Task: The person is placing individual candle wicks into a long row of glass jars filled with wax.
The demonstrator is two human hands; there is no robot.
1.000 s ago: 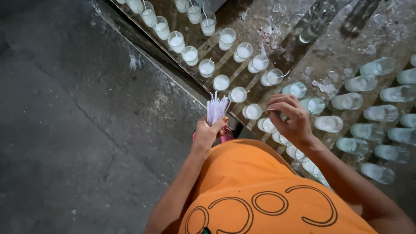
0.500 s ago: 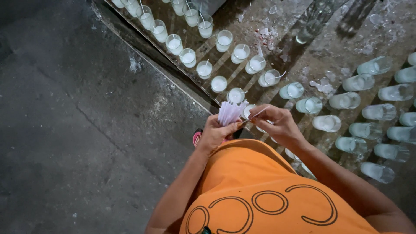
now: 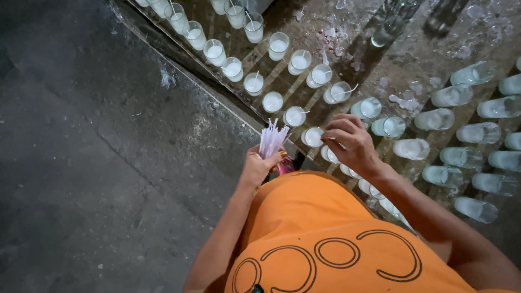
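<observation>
Your left hand (image 3: 255,168) is clamped around a bundle of white wicks (image 3: 271,140), held upright just beside the near edge of the rows of wax-filled glasses (image 3: 296,115). Your right hand (image 3: 353,144) hovers over the glasses just past the bundle, fingers curled together as if pinching one thin wick, though you cannot tell for sure that anything is between them.

The glasses stand close together on slats (image 3: 282,76), so a careless wrist could knock one over into its neighbours, and several on the far side of the bundle already lie on their sides. A loose grip could let wicks slide out onto the concrete floor (image 3: 97,163). A wick set off-centre may lean against the glass.

Compared with half a second ago, your hands have parted: the right has moved away from the bundle toward the glasses.
</observation>
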